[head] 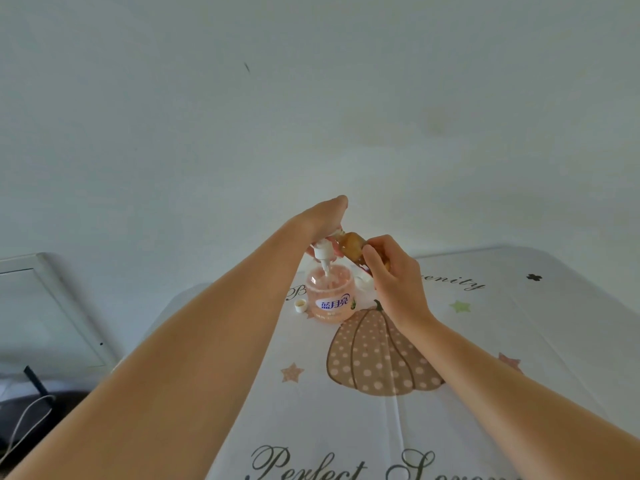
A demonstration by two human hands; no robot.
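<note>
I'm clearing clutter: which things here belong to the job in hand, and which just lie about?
Job in hand:
pump, in left hand
amber bottle, in right hand
soap bottle
small cap, probably

Lying about:
white frame
cable

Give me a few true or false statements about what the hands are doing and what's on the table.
1. The left hand holds the white pump above the soap bottle. True.
2. The right hand holds nothing. False: it grips a small amber bottle, tilted toward the pump.
3. The soap bottle lies on its side. False: it stands upright on the table.
4. A small white cap lies on the table beside the soap bottle. True.
</note>
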